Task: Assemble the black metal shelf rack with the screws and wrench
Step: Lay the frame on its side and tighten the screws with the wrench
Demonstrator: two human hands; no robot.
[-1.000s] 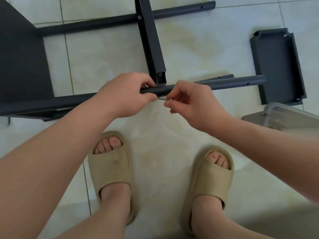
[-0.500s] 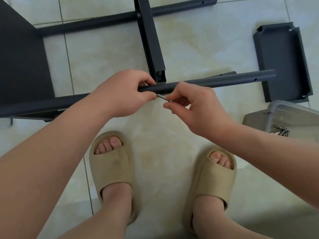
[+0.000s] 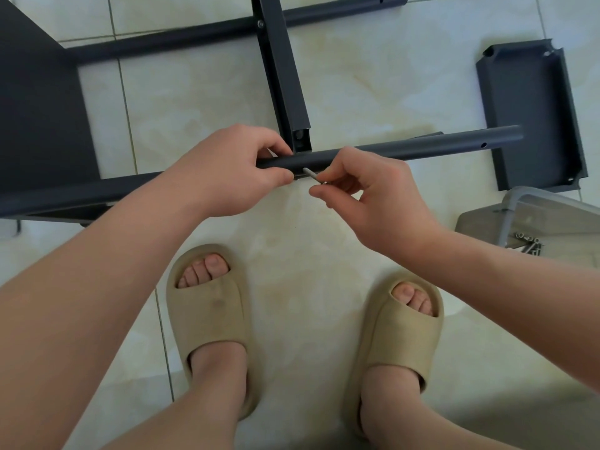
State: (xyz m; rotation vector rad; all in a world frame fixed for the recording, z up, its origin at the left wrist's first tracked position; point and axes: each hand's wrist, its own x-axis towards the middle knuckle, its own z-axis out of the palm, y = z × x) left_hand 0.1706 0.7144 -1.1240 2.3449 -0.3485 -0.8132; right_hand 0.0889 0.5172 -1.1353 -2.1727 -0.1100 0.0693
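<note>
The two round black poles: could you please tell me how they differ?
The near pole is gripped by the left hand; the far pole lies untouched. At the crossbar, the far pole's joint shows a screw head, while at the near pole's joint the right hand pinches a slim silver piece, screw or wrench I cannot tell. Both are dark round tubes with side holes.

Right hand and screw farther out from tube

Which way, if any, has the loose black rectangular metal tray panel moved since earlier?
No. The tray panel still meets the same floor grout line near its far right corner; only the camera shifted.
</note>
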